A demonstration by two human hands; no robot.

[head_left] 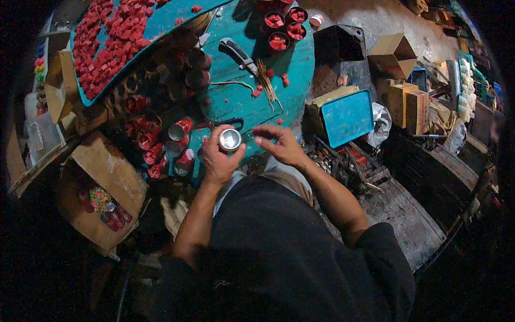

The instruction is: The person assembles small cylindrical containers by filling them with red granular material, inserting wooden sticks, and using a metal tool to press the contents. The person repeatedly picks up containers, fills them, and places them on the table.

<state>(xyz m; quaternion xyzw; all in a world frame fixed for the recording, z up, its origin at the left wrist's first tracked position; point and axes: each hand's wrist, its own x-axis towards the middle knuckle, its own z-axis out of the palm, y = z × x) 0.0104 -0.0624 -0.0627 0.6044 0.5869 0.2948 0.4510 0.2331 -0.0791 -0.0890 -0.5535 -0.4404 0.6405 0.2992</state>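
My left hand (218, 161) is wrapped round a small round metal container (230, 140), whose bright silvery round face points up. Just right of it my right hand (282, 145) hovers with thumb and fingers apart, touching nothing that I can see. Both hands are at the near edge of a round turquoise table (292, 102). Farther in lie a cutter with a dark handle (236, 52), a bundle of thin tan sticks or strings (266, 80) and a few loose red chunks (285, 80). Several round containers filled with red chunks (278, 41) stand at the far side.
A large blue tray (88, 101) heaped with red chunks (118, 37) is at the far left. Red containers (153, 145) cluster left of my hands. A cardboard box (110, 161) sits lower left. To the right are a blue tray (347, 118) and cardboard boxes (394, 56).
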